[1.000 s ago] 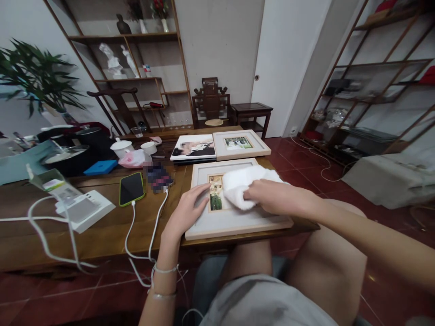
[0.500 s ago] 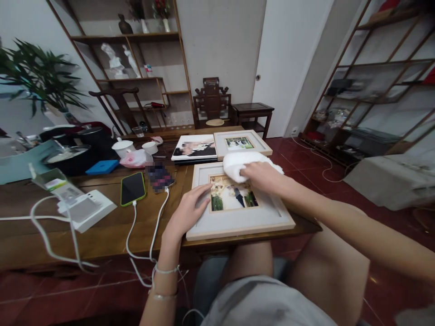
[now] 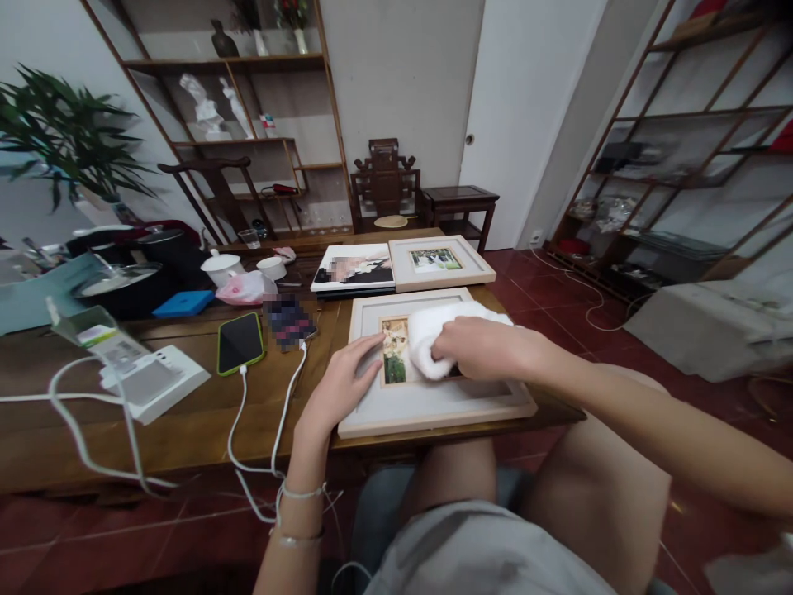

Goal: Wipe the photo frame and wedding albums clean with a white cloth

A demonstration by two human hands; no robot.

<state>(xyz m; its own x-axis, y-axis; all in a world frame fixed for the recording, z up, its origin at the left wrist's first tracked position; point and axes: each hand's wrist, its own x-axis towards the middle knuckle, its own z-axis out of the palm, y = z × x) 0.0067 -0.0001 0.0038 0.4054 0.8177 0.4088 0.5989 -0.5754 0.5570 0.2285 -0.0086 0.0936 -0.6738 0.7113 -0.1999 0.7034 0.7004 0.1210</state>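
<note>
Right hand [image 3: 477, 347] clutches a white cloth [image 3: 426, 337] on a framed picture [image 3: 402, 398], left hand [image 3: 338, 384], unclenched, resting on it

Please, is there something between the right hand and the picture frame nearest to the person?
Yes: the white cloth, held in the right hand, lies over the near picture frame and covers part of its photo.
</note>
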